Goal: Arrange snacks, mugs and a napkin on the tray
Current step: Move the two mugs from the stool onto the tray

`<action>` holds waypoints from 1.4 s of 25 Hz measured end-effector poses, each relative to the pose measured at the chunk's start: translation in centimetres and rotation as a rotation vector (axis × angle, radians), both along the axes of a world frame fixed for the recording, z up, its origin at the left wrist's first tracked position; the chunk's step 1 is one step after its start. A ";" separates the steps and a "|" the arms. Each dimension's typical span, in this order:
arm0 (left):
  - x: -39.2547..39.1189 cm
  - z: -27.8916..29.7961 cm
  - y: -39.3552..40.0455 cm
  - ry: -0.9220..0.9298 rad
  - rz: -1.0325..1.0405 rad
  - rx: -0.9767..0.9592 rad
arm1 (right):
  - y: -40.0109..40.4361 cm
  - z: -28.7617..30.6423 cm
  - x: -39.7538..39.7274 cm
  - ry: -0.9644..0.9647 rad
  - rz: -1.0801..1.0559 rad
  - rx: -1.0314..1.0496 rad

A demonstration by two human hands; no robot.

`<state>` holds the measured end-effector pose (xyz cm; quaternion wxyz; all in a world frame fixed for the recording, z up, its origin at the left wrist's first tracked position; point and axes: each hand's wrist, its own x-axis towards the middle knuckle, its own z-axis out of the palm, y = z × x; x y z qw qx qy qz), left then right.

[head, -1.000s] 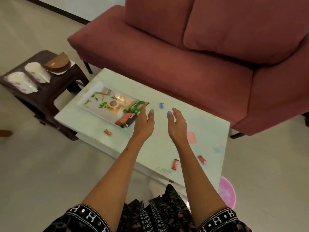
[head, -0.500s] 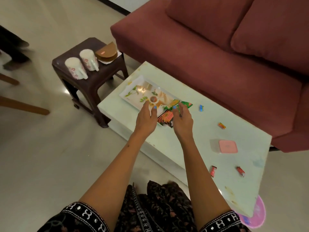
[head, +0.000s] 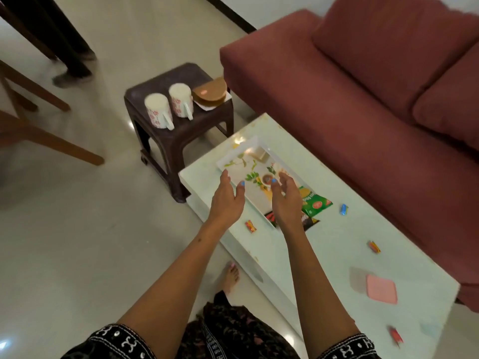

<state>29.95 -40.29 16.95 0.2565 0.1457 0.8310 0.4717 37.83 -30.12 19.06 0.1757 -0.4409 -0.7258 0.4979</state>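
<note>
Take the tray (head: 234, 161) as your landmark: it lies flat at the far-left end of the pale counter (head: 334, 255), its printed floor mostly bare. Your left hand (head: 226, 200) hovers over the tray's near-left rim and your right hand (head: 286, 200) over its near-right end, both with fingers spread wide and holding nothing. Only the snack step looks begun: a green snack packet (head: 315, 202) lies at the tray's right end, half over the rim, and a dark packet (head: 308, 221) sits beside it at the near-right corner, partly hidden by your right wrist, so I cannot tell whether it rests inside. Loose sweets are scattered on the counter: an orange one (head: 251, 226) just beside the tray's near edge, a blue one (head: 343, 209) to the right of the tray past the green packet, another orange one (head: 374, 246) farther right, and a red one (head: 395, 335) well apart at the counter's near end. The pink napkin (head: 381, 292) also lies well to the right of the tray. The two floral mugs (head: 158, 111) stand upside down on the dark stool (head: 181, 130) to the left of the tray. I judge the mugs come next: you need to reach left past the tray's end, take one mug by its handle, turn it upright and set it on the bare floor of the tray.
</note>
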 end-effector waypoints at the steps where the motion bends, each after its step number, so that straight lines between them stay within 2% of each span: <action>1: -1.1 0.2 0.4 0.006 0.015 -0.003 | 0.4 0.1 -1.2 -0.007 0.020 -0.005; 9: -8.3 0.7 3.3 0.005 0.152 0.027 | 4.0 0.4 -10.0 -0.060 0.184 0.049; 13: -11.5 0.2 3.4 0.018 0.139 -0.023 | 4.9 0.0 -13.6 -0.022 0.242 0.043; 19: -19.2 -1.2 3.2 -0.044 0.171 -0.066 | 5.8 -1.4 -21.3 -0.096 0.299 0.025; 22: -24.1 -1.8 2.8 -0.054 0.190 -0.138 | 5.9 -1.9 -26.0 -0.137 0.347 0.040; 29: -35.0 -3.1 0.4 0.091 0.226 -0.303 | 5.3 -3.2 -37.0 -0.280 0.501 0.098; 35: -41.5 -5.6 -0.4 0.176 -0.043 -0.583 | 4.5 -5.4 -44.7 -0.396 0.670 0.158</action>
